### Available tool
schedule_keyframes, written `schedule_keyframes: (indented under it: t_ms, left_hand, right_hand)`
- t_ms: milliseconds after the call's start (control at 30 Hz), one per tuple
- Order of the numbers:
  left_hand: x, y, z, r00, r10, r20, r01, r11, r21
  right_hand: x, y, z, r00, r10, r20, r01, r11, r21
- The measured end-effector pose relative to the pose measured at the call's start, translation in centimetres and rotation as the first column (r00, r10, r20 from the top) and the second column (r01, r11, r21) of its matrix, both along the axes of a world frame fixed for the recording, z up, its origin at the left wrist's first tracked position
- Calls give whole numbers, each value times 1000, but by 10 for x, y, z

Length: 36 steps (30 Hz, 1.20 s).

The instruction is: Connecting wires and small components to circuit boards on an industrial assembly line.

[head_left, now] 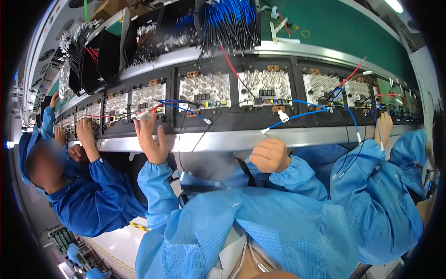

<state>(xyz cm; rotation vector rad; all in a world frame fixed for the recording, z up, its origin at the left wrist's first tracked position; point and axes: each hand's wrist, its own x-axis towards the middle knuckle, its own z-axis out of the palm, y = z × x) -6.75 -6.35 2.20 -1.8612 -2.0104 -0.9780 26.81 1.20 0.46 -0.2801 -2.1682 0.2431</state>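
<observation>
My left hand point(152, 142) is raised at the line's near edge, fingers stretched up and thumb apart. Its fingertips meet a white connector point(143, 114) at the end of a wire bundle lying across a circuit board point(148, 98). Curled closed, my right hand point(270, 156) is at the metal rail point(223, 141); its palm side is hidden. Just beyond it lie a blue wire point(295, 118) with a white end and a white plug point(283, 116). Two boards with digit displays, a left one point(204, 89) and a right one point(265, 87), sit in black trays ahead.
Black bins hold blue wires point(230, 21) and white-tipped leads point(174, 39) behind the line. Co-workers in blue work at left point(102, 186) and right point(371, 200); a co-worker's hand point(383, 126) touches the line. Loose wires point(180, 149) hang over the rail.
</observation>
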Motion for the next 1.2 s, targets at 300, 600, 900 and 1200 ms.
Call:
schedule_keyframes:
  t_ms: [300, 600, 900, 1200]
  left_hand:
    - [11, 10, 7, 992, 42, -115, -39, 999, 30]
    - [-24, 11, 7, 997, -24, -69, 22, 1000, -22]
    - [-21, 3, 15, 991, -130, 12, 130, 985, -110]
    - [-7, -19, 11, 986, -156, 57, 162, 979, -127]
  right_hand:
    - [-1, -15, -4, 999, -43, -1, 43, 999, 0]
    - [11, -1, 154, 862, -299, -409, 305, 951, -53]
    - [-101, 240, 246, 780, -360, 512, 332, 931, 149]
    - [-117, 317, 101, 169, -439, 882, 388, 853, 350]
